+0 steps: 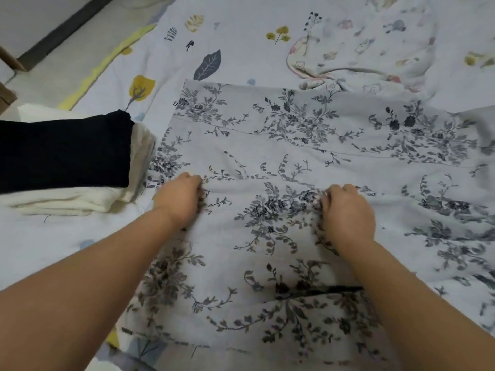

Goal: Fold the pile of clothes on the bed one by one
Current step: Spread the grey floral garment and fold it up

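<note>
A pale grey garment with a dark floral print (pixel 308 145) lies spread flat across the bed, reaching from the middle to the right edge of view. My left hand (pixel 179 198) grips a pinch of its fabric near the garment's left side, fingers curled under. My right hand (pixel 347 210) grips a bunched fold of the same fabric near the middle. Both forearms reach in from the bottom. A white garment with small pastel prints (pixel 361 49) lies crumpled at the far right of the bed.
At the left sits a folded stack: a black garment (pixel 64 151) on top of cream-white ones (pixel 67 202). The bed sheet (pixel 227 30) has leaf and tree prints. The bed's edge and the floor (pixel 40 25) show at the top left.
</note>
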Demonstrator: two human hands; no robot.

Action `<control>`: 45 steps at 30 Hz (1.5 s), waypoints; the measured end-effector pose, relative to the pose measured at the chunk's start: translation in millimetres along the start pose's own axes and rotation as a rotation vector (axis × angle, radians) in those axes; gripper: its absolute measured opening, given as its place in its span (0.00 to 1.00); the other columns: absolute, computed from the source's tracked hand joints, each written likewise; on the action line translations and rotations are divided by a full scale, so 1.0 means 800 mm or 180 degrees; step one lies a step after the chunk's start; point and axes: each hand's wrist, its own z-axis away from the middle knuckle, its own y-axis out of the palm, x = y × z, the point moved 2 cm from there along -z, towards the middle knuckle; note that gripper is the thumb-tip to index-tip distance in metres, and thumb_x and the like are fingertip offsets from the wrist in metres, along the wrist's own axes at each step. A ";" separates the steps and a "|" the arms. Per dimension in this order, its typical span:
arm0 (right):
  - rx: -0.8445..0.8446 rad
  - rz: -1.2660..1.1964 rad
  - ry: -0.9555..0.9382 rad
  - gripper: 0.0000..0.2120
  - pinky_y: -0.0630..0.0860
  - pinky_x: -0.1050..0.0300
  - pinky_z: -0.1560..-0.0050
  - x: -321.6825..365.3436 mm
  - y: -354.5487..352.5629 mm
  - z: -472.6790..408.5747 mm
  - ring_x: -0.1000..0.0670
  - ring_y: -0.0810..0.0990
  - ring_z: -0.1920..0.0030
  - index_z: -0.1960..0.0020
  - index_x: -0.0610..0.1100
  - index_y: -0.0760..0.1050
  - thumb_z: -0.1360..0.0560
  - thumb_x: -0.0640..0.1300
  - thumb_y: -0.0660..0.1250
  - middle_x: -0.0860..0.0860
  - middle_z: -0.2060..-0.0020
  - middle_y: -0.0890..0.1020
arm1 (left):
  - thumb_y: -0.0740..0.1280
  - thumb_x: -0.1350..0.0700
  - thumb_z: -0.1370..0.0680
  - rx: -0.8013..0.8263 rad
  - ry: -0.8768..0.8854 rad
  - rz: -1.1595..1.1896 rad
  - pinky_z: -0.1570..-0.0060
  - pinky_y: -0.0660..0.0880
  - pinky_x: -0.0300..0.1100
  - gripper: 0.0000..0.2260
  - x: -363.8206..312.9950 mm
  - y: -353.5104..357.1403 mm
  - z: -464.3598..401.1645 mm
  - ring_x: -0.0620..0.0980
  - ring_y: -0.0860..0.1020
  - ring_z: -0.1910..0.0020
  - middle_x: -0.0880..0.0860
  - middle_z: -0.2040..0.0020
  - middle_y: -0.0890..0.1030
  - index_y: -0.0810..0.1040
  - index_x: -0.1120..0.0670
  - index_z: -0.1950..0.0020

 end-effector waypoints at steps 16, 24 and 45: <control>0.0465 0.0325 -0.0011 0.35 0.48 0.32 0.33 -0.003 0.054 0.063 0.38 0.51 0.25 0.23 0.47 0.50 0.24 0.57 0.59 0.41 0.25 0.47 | 0.43 0.40 0.21 0.0104 0.0951 -0.0089 0.29 0.50 0.60 0.27 -0.115 0.072 0.067 0.57 0.52 0.25 0.55 0.24 0.55 0.55 0.50 0.25; 0.1433 0.0214 0.0007 0.31 0.42 0.36 0.29 -0.023 0.053 0.059 0.43 0.37 0.25 0.23 0.50 0.38 0.20 0.60 0.45 0.47 0.24 0.37 | 0.28 0.33 0.28 0.0850 0.0768 -0.0318 0.28 0.39 0.56 0.34 -0.124 0.079 0.065 0.57 0.35 0.25 0.50 0.25 0.33 0.34 0.46 0.25; 0.1043 -0.0261 0.0677 0.12 0.72 0.54 0.52 -0.242 -0.129 0.121 0.44 0.76 0.47 0.44 0.43 0.73 0.22 0.39 0.54 0.46 0.49 0.79 | 0.54 0.55 0.19 0.0812 0.2003 0.0372 0.59 0.68 0.39 0.11 -0.374 -0.049 0.110 0.49 0.73 0.57 0.51 0.50 0.79 0.75 0.54 0.45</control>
